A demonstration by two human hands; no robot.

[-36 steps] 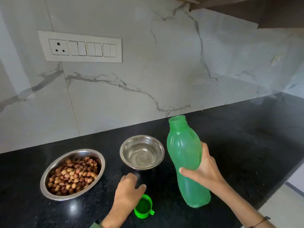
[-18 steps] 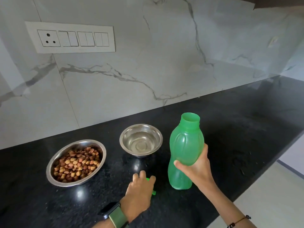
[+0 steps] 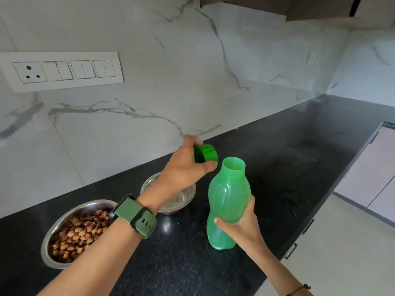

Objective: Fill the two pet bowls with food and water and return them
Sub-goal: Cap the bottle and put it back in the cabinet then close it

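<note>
Under the left forearm: a small round steel bowl (image 3: pixel 171 195), partly hidden by the wrist; whether it holds water I cannot tell.
Left hand (image 3: pixel 183 169): raised, fingers pinching a dark green plastic screw cap (image 3: pixel 206 153), held just left of and above the bottle's mouth, not touching it.
Right hand (image 3: pixel 243 225): wrapped around the waist of a translucent green plastic bottle (image 3: pixel 228 199), uncapped, standing upright on the black speckled stone counter (image 3: pixel 288 167).
Left of both hands: a larger steel bowl (image 3: pixel 70 233) filled with brown kibble, beside the green-strapped wristwatch (image 3: pixel 136 215).
</note>
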